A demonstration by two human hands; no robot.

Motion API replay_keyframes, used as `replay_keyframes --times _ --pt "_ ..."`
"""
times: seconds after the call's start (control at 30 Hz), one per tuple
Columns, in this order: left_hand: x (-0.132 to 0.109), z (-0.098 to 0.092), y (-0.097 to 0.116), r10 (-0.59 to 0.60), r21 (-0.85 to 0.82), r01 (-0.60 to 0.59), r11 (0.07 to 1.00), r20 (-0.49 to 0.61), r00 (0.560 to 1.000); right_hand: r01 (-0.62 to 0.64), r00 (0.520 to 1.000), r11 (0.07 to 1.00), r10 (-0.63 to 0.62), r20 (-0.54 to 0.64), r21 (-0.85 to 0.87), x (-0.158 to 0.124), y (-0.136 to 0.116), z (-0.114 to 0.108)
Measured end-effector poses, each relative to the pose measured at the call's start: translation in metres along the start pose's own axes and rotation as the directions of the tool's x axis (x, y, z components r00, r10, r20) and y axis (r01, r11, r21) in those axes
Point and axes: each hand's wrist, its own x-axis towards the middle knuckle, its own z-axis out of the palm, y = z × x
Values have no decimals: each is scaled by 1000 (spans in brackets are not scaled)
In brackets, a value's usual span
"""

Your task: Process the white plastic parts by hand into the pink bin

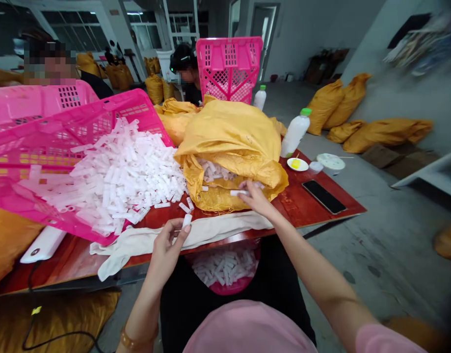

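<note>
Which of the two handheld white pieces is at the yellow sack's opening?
The white piece in the right hand; the other piece, in the left hand, is near the white cloth, away from the yellow sack.

I face pale walls [313,39] above a grey floor [376,235]. Windows [72,37] span the back left; a narrow doorway [266,34] stands right of centre.

Brightest on the white pieces [137,166] beyond the left grip [169,241], nearly washed out. Faintly glossy on the red tabletop [291,201] beside the right grip [252,197]; shadowed under the tabletop, left of the left grip. Dim and grey far beyond both grips, save thin glare at the windows [146,37]. Smeared and darkened well right of the right grip. Stretched farthest from both grips. Pixelated over a co-worker's head [48,61] beyond the left grip.
</note>
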Motion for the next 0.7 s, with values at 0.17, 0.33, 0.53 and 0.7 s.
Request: replay_keyframes --times 0.17,0.33,0.53,0.7 --pt "-1 32 24 14 -63 -15 998 -16 1000 -159 968 578 -70 242 801 -78 -12 20" --pt "-10 43 42 -25 -153 25 988 3 1000 -272 925 352 -160 344 896 -109 -41 33" --pt "-28 47 39 79 141 -98 985 135 988 -30 941 574 -259 216 818 -117 -44 39" --pt "-48 63 21 37 155 -80 985 262 964 188 954 795 -287 84 577 -134 -47 54"
